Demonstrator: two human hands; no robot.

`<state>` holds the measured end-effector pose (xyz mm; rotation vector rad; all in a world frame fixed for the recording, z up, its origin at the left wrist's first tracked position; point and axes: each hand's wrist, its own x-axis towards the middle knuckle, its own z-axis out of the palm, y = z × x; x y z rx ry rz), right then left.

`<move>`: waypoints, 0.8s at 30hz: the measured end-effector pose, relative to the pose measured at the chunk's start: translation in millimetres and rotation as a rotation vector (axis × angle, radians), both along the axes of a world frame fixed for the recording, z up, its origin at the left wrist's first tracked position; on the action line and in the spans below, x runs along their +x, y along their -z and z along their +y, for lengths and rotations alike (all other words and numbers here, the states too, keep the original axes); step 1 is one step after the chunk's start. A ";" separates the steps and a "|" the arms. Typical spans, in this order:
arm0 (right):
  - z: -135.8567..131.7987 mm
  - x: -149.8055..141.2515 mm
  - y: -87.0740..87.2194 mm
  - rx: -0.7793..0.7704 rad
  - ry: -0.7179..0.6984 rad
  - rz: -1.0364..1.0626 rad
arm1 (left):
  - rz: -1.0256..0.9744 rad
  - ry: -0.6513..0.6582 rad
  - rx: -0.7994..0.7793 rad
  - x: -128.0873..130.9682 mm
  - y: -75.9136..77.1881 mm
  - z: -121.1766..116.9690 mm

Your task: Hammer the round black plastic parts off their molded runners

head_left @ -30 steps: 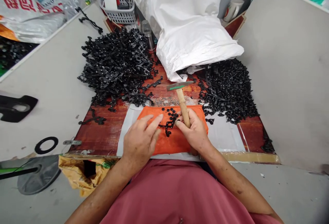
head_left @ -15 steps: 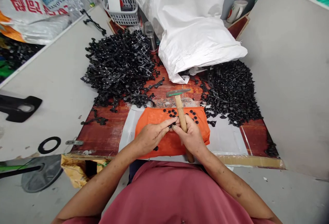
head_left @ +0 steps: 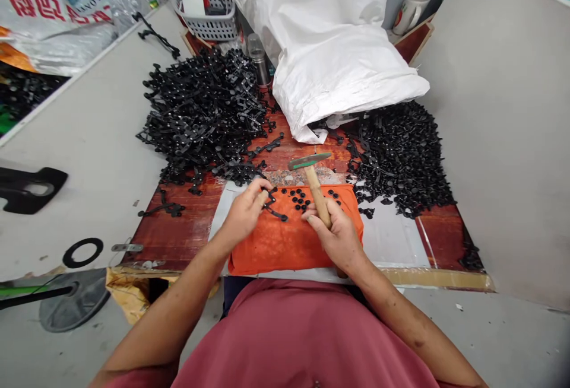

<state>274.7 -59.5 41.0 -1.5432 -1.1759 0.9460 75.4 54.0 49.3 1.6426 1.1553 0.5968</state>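
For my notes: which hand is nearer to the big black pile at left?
Left. The left hand is just below the pile in the picture; the right hand, holding the hammer, is farther right.

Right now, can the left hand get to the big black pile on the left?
Probably yes: the left hand is near the black pile, and nothing seems to block the way. But it holds a black piece, which it may need to put down first.

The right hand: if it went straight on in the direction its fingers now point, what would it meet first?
Most likely the loose black discs on the orange cloth, just ahead of the right hand. Height is unclear, so it might pass above them.
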 end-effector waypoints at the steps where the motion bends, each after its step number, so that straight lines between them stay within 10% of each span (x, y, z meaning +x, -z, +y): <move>1: -3.9 5.6 1.4 -0.016 0.013 -0.044 | -0.034 -0.029 -0.075 -0.9 2.1 10.0; 7: -32.3 33.2 14.6 -0.125 0.052 -0.124 | -0.165 -0.096 -0.403 9.4 17.2 29.4; 24: -35.0 39.5 15.9 -0.129 -0.017 -0.290 | -0.090 -0.065 -0.326 25.1 23.5 28.0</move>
